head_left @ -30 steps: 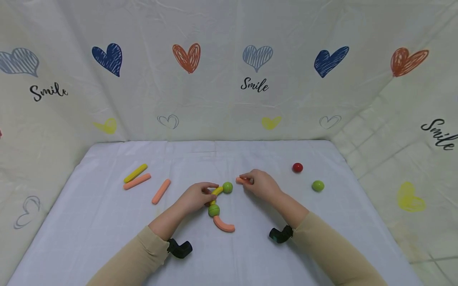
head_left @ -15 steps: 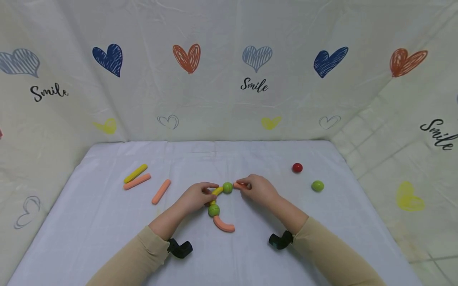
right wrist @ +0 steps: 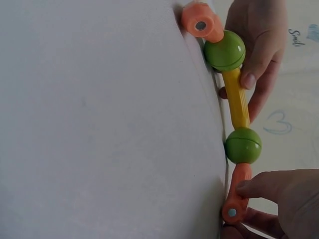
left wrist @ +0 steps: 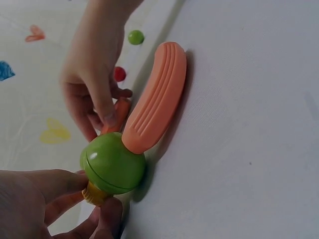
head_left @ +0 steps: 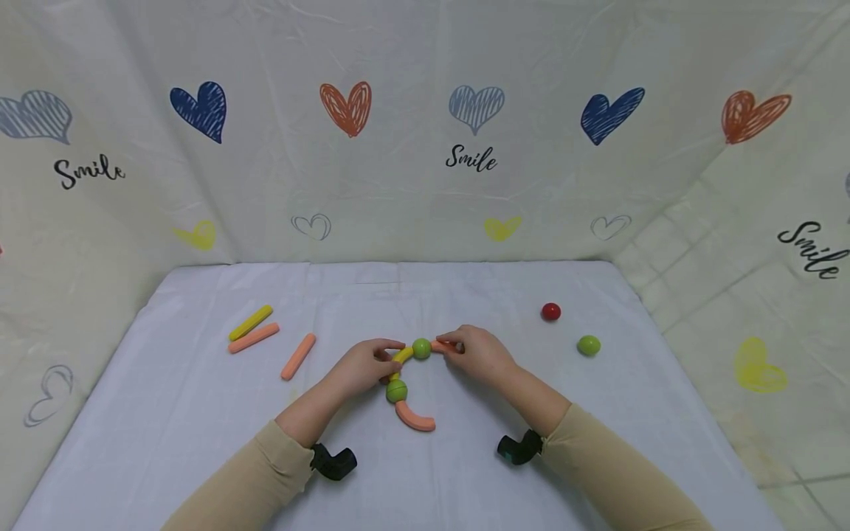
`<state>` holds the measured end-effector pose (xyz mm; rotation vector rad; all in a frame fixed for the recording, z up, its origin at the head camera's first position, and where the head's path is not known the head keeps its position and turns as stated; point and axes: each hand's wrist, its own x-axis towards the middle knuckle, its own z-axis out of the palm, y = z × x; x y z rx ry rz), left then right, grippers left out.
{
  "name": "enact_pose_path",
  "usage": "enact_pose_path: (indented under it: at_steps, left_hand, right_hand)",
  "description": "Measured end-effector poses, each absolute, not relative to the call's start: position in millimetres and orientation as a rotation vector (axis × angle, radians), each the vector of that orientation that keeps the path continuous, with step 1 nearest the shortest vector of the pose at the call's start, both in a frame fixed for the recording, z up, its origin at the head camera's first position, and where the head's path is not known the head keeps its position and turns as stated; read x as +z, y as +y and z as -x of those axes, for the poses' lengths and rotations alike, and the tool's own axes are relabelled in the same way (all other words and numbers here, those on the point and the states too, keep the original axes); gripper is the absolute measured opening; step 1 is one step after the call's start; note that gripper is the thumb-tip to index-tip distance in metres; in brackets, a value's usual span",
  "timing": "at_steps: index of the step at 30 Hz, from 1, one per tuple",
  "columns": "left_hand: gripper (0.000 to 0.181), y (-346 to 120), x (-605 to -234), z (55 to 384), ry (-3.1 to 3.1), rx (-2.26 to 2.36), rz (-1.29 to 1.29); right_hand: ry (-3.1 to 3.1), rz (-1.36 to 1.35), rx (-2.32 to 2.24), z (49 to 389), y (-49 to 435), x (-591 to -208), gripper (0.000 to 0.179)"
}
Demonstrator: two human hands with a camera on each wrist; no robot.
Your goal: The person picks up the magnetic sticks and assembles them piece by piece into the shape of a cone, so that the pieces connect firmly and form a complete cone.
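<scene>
My left hand (head_left: 358,367) grips a yellow magnetic rod (right wrist: 236,102) that joins two green balls. The near green ball (head_left: 396,391) also carries a curved peach magnetic rod (head_left: 415,419), which bends toward the right on the cloth. With thumb and fingers my right hand (head_left: 481,354) pinches another peach rod (right wrist: 242,173), its tip right at the far green ball (head_left: 421,349). A round metal disc shows at this rod's free end in the right wrist view. My fingers hide part of both gripped rods in the head view.
At the left lie a straight yellow rod (head_left: 251,323) and two straight peach rods, one beside it (head_left: 254,338) and one nearer the middle (head_left: 299,357). A red ball (head_left: 551,312) and a loose green ball (head_left: 589,345) sit at the right. A patterned cloth wall (head_left: 405,184) stands behind the table.
My right hand has moved left and slightly nearer, bringing its peach rod up to the far green ball and closing the gap. The left hand keeps its place on the yellow rod.
</scene>
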<state>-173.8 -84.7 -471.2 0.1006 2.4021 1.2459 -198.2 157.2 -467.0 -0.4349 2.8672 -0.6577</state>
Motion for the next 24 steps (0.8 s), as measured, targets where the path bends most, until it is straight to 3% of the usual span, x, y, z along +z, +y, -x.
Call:
enact_pose_path:
  at_steps: [24]
  left_hand:
    - [0.033,-79.2,-457.0,187.7,2.452,1.103,-0.174]
  right_hand:
    - [2.857,0.306,-0.644,181.7,167.0,-463.4,0.039]
